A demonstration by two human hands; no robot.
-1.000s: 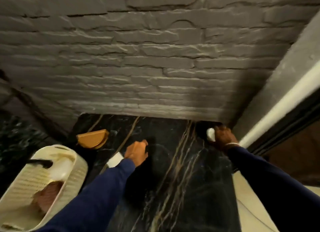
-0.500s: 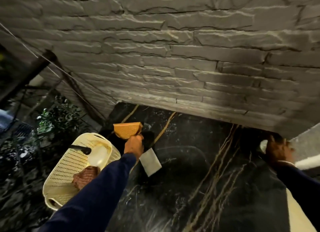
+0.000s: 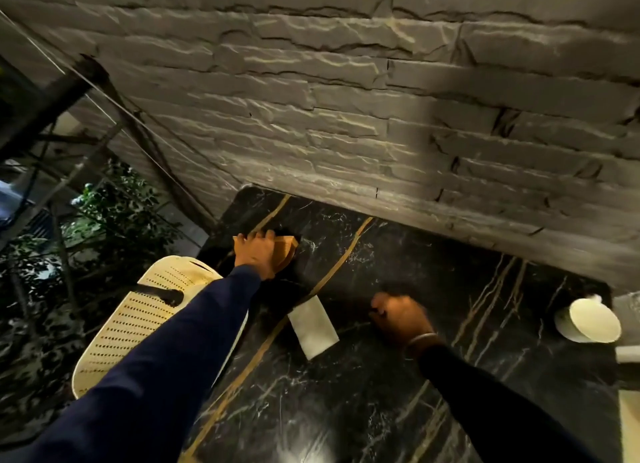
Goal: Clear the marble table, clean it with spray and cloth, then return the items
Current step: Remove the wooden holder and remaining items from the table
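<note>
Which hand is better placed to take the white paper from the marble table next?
Right. The right hand hovers just beside the white paper, while the left hand holds the orange holder farther back, near the basket.

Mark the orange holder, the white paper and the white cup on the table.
orange holder (image 3: 290,245): head view, its exposed right end.
white paper (image 3: 313,327): head view, middle of the sheet.
white cup (image 3: 595,324): head view, its round pale face.

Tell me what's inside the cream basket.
Inside the cream basket only a black, handle-like piece shows against its perforated wall. The left arm's dark sleeve covers the rest, so any other contents cannot be seen.
</note>
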